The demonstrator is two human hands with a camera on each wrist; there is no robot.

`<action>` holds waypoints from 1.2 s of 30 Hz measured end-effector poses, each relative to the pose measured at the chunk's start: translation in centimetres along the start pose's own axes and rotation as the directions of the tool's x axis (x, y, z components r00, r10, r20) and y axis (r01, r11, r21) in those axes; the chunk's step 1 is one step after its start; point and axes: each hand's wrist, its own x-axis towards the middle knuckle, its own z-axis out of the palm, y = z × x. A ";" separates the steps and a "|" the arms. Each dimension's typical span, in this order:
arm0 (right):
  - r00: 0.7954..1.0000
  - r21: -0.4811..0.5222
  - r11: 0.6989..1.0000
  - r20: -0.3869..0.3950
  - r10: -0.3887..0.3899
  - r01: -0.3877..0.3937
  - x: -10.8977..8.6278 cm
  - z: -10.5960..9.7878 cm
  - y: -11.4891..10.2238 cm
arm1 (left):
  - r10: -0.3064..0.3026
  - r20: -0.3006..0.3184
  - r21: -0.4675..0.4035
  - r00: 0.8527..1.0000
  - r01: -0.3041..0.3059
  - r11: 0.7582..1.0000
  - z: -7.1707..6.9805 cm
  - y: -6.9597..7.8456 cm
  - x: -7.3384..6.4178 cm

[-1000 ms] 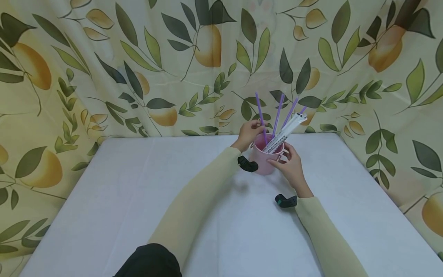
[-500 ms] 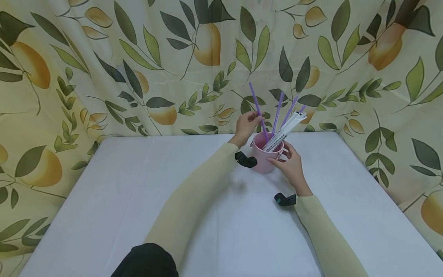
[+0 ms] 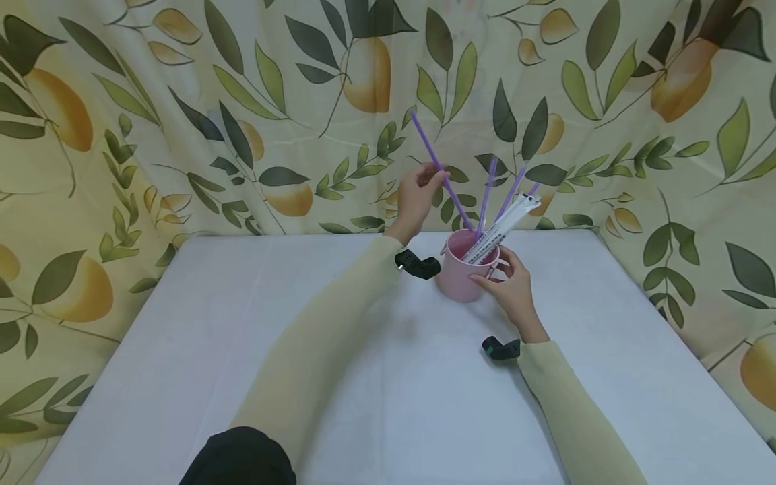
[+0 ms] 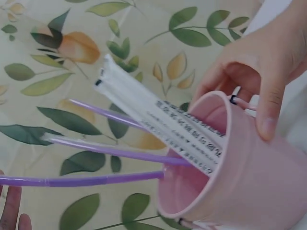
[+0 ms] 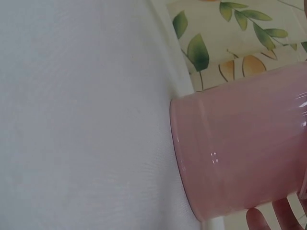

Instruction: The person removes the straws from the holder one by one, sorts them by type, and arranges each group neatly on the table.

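A pink bucket (image 3: 459, 284) with small side handles stands upright near the table's back edge. My left hand (image 3: 417, 197) is up to the left of it and pinches a purple straw (image 3: 429, 145) between thumb and fingers. This straw slants down to the bucket's mouth, where its lower end meets the opening. Other purple straws (image 4: 115, 152) lean inside the bucket beside a long white wrapped packet (image 4: 158, 117) printed with dark characters. My right hand (image 3: 514, 291) grips the bucket's right side near the rim, thumb in front. In the right wrist view only fingertips (image 5: 258, 219) show beyond the bucket.
A white-covered table (image 3: 212, 350) spreads in front and to both sides. Close behind its back edge hangs a curtain (image 3: 339, 155) printed with leaves and orange fruit. Black wrist cameras (image 3: 418, 264) sit on both forearms.
My left hand has risen and moved left, drawing the purple straw higher out of the bucket and tilting it more. The right hand and the bucket have stayed in place.
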 end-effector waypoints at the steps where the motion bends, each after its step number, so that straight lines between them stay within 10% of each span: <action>1: 1.000 0.004 1.000 0.000 0.000 0.000 0.0 0.0 0.0 | 0.005 -0.017 -0.006 1.000 -0.005 1.000 -0.3 0.4 0.1; 7: 1.000 0.008 1.000 -0.007 -0.011 0.011 -0.1 0.1 -0.2 | 0.012 -0.090 -0.073 0.996 -0.018 0.997 -2.3 2.5 -0.1; 17: 1.000 -0.004 1.000 0.019 0.000 0.000 -0.2 0.0 -0.5 | -0.019 0.007 -0.102 1.000 0.019 0.995 -6.1 4.8 -2.1; 36: 0.999 -0.034 0.999 0.027 -0.020 0.021 -0.1 -0.1 -0.1 | -0.159 0.128 0.145 0.979 0.140 0.980 -14.1 5.8 -7.2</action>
